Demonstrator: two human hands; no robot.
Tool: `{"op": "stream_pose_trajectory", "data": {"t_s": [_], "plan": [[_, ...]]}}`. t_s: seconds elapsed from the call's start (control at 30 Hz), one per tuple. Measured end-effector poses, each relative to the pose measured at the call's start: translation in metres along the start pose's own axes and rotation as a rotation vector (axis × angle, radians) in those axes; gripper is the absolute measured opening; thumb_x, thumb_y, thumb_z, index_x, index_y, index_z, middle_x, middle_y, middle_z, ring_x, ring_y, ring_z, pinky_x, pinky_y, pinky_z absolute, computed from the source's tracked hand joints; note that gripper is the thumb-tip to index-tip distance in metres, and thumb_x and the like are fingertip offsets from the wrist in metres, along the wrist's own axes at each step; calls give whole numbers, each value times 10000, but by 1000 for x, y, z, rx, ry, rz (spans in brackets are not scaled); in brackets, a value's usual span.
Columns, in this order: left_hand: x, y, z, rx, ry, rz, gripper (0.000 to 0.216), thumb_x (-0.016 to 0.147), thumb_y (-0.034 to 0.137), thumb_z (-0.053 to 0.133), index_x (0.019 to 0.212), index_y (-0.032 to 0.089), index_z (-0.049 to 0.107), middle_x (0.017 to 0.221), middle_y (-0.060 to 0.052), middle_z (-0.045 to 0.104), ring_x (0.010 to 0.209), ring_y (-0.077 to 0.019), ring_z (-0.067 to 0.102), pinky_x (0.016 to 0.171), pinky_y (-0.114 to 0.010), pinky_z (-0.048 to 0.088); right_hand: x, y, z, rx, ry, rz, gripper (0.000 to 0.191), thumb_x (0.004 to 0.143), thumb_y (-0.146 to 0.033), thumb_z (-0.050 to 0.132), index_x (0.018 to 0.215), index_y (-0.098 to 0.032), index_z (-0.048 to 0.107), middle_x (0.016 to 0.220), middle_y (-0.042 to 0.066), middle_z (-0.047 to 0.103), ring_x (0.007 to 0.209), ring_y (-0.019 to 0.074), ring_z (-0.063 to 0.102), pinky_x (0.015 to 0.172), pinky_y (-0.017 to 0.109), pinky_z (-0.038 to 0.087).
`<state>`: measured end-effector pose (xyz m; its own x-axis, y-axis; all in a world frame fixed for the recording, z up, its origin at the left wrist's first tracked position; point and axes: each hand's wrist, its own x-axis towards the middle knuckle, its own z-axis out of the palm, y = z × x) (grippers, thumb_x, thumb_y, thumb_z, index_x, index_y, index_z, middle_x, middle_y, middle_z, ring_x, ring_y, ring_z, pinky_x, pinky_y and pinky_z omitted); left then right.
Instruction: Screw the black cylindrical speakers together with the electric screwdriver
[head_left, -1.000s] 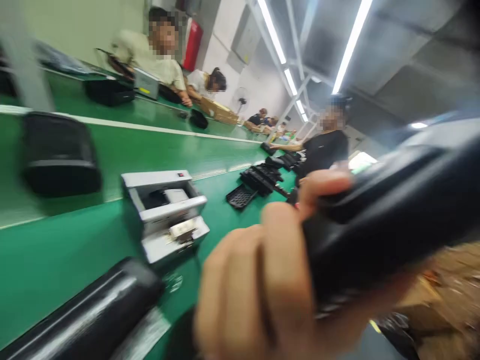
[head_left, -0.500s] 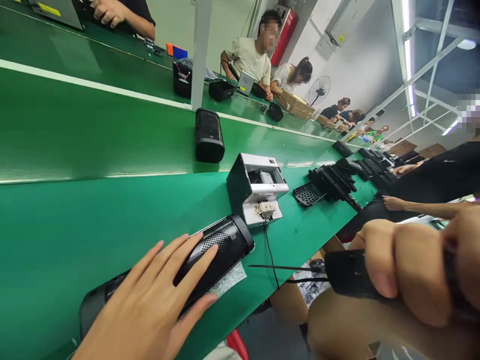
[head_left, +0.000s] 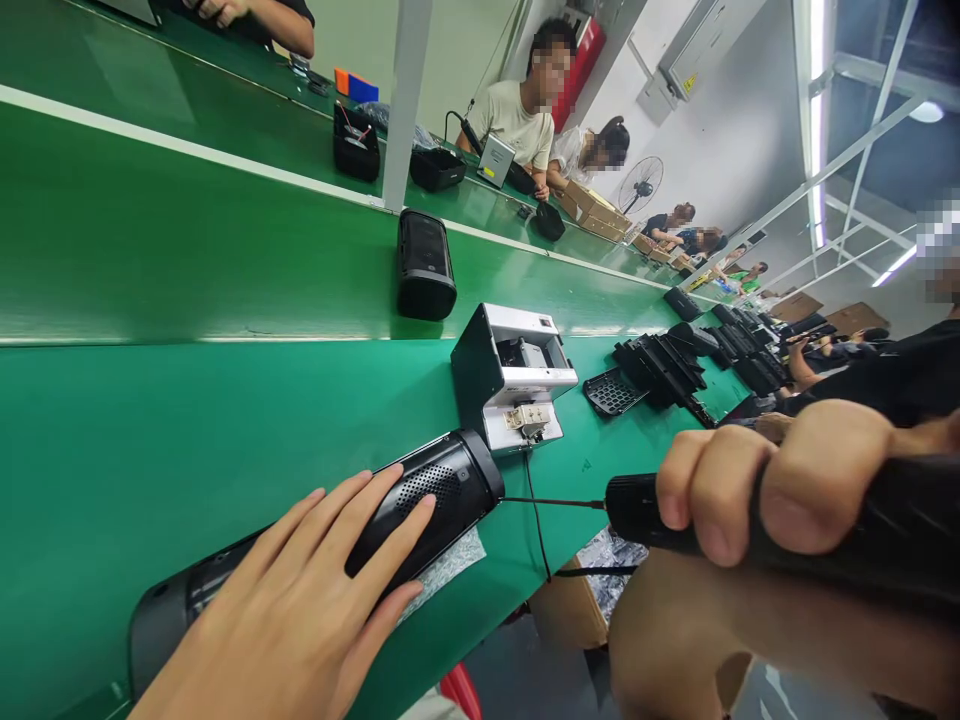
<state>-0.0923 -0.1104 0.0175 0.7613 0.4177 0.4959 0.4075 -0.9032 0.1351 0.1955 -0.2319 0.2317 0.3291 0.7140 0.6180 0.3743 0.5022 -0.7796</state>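
A long black cylindrical speaker (head_left: 420,495) with a perforated grille lies on its side on the green bench (head_left: 150,420). My left hand (head_left: 300,610) rests flat on top of it with the fingers spread. My right hand (head_left: 757,485) is wrapped round the black handle of an electric screwdriver (head_left: 825,525). Its thin bit (head_left: 551,502) points left and its tip sits at the speaker's right end cap.
A white and black box-shaped device (head_left: 514,375) stands just beyond the speaker, with a thin cable (head_left: 536,525) trailing off the bench edge. A second black speaker (head_left: 425,265) sits on the conveyor belt. Black parts (head_left: 660,370) lie to the right. Other people work along both sides.
My right hand has brought the screwdriver up and to the left, so the bit tip now meets the speaker's end. My left hand stays on the speaker.
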Motion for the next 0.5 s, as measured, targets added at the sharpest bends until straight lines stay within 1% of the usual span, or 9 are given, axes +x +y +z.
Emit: {"op": "stream_pose_trajectory", "data": {"t_s": [0.03, 0.1, 0.17, 0.23, 0.3, 0.33, 0.4, 0.47, 0.5], "plan": [[0, 0, 1, 4, -4, 3, 761, 1284, 280, 496, 2009, 271, 268, 1986, -187, 412, 1614, -487, 585, 1369, -664, 381, 0, 5, 7, 21, -32, -18, 362, 1192, -504, 1075, 1480, -523, 857, 802, -109, 701, 421, 141, 582, 531, 342, 675], [1, -1, 1, 4, -1, 7, 739, 1277, 265, 501, 1991, 256, 310, 1976, -195, 424, 1615, -486, 582, 1374, -666, 374, -3, 18, 23, 64, -59, -28, 335, 1230, -492, 1028, 1507, -480, 840, 862, -100, 745, 479, 157, 639, 572, 354, 699], [2, 1, -1, -20, 22, -2, 666, 1279, 271, 519, 1937, 254, 419, 1925, -194, 490, 1584, -476, 598, 1336, -645, 395, -7, 35, 41, 140, 34, -37, 286, 1272, -599, 935, 1465, -402, 860, 843, -78, 732, 490, 173, 634, 530, 338, 659], [5, 3, -3, -48, 34, -29, 576, 1279, 260, 536, 1855, 254, 533, 1863, -193, 551, 1554, -464, 609, 1292, -619, 409, -13, 53, 57, 229, 104, -24, 458, 1285, -765, 812, 1401, -328, 890, 789, -55, 689, 471, 179, 588, 471, 305, 585], [9, 6, -7, -59, 53, -34, 524, 1274, 231, 534, 1795, 242, 596, 1813, -192, 593, 1531, -447, 611, 1267, -593, 411, -20, 66, 65, 287, 103, -7, 596, 1291, -854, 712, 1371, -294, 899, 754, -51, 644, 452, 171, 535, 462, 287, 537], [10, 8, -8, -60, 61, -30, 516, 1272, 216, 530, 1781, 233, 610, 1797, -189, 607, 1523, -437, 609, 1259, -581, 408, -23, 68, 65, 293, 82, -3, 563, 1323, -808, 690, 1375, -286, 892, 753, -51, 632, 454, 165, 524, 478, 282, 536], [13, 12, -12, -75, 77, -44, 487, 1279, 227, 526, 1752, 239, 641, 1767, -165, 641, 1508, -409, 611, 1256, -556, 397, -25, 65, 53, 255, 31, 22, 433, 1414, -634, 594, 1396, -301, 870, 768, -45, 631, 484, 168, 547, 542, 292, 571], [15, 16, -15, -110, 77, -87, 444, 1307, 280, 504, 1721, 273, 663, 1738, -130, 675, 1507, -378, 617, 1263, -533, 386, -20, 55, 33, 213, -124, 110, 380, 1454, -492, 495, 1442, -351, 847, 815, -23, 688, 561, 202, 642, 622, 336, 645], [16, 18, -17, -129, 72, -109, 429, 1323, 316, 486, 1713, 290, 662, 1728, -116, 687, 1513, -367, 618, 1272, -527, 381, -16, 49, 21, 196, -253, 181, 371, 1453, -447, 468, 1467, -383, 834, 875, -6, 737, 642, 231, 714, 695, 383, 693]]}}
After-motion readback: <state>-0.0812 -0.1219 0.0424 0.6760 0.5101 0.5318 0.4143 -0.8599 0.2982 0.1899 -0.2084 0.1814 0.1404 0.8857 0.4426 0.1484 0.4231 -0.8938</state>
